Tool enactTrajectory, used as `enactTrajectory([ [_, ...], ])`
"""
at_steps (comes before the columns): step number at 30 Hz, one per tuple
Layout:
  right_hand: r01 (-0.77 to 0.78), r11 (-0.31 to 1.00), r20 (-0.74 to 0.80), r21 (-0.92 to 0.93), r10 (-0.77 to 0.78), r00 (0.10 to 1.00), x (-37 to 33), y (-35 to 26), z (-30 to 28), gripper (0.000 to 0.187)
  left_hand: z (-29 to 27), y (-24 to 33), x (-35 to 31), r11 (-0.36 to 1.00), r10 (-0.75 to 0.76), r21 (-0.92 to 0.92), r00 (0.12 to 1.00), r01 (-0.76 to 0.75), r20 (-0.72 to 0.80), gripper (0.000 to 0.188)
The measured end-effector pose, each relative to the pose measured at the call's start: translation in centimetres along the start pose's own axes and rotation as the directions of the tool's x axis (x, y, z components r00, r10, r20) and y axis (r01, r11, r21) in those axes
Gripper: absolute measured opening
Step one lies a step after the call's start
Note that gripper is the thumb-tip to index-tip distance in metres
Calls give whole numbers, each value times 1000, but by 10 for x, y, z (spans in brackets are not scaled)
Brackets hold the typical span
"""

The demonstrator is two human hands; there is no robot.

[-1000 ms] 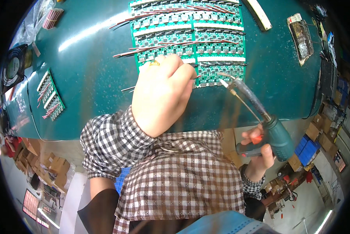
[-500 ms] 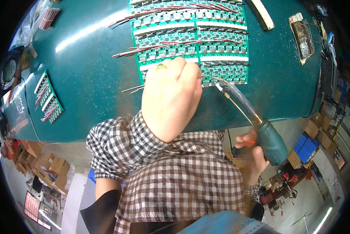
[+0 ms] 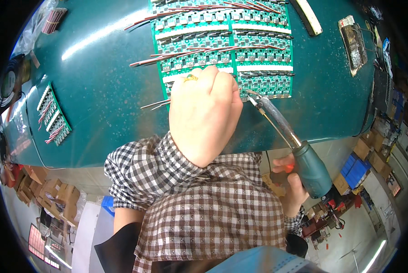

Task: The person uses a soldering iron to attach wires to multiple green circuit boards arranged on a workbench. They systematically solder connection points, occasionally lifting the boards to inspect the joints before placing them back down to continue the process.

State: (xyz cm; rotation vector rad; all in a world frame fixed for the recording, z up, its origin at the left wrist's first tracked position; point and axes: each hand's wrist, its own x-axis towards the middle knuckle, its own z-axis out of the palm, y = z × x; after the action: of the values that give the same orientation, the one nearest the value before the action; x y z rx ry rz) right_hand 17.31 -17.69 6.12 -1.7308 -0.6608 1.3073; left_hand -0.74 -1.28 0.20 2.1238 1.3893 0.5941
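My left hand (image 3: pixel 206 113), wearing a ring, is closed in a pinch over the lower edge of a green circuit-board panel (image 3: pixel 263 83). Its fingertips and whatever they pinch are hidden beneath the hand. Thin wires (image 3: pixel 154 104) stick out to its left. In my right hand (image 3: pixel 296 189) is a soldering gun (image 3: pixel 316 173) with a dark green handle, a metal barrel and a thin feed tube beside it. The gun's tip meets or hovers just over the panel's bottom row, right of my left fingers; contact is unclear. Red, white and black wires (image 3: pixel 199 52) lie across the upper rows.
A smaller wired board (image 3: pixel 53 113) lies at the left of the green table (image 3: pixel 108 91). A bundle of wires (image 3: pixel 54 20) sits far left. At the right are a long white-topped bar (image 3: pixel 307 17) and a scorched block holder (image 3: pixel 352 45). The table's near edge runs in front of me.
My left hand has shifted slightly right. The soldering gun has moved a little left, its handle slightly lower, and its tip is nearer my left fingers.
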Motion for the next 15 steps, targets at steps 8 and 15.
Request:
enactTrajectory([
  [8, 10, 1000, 27, 28, -10, 1000, 1, -4, 4, 49, -1, 1, 1, 1000, 4, 11, 1000, -4, -9, 16],
  [15, 31, 999, 41, 40, -33, 999, 1, -3, 4, 50, -2, -1, 3, 999, 4, -40, 1000, -4, 0, 16],
])
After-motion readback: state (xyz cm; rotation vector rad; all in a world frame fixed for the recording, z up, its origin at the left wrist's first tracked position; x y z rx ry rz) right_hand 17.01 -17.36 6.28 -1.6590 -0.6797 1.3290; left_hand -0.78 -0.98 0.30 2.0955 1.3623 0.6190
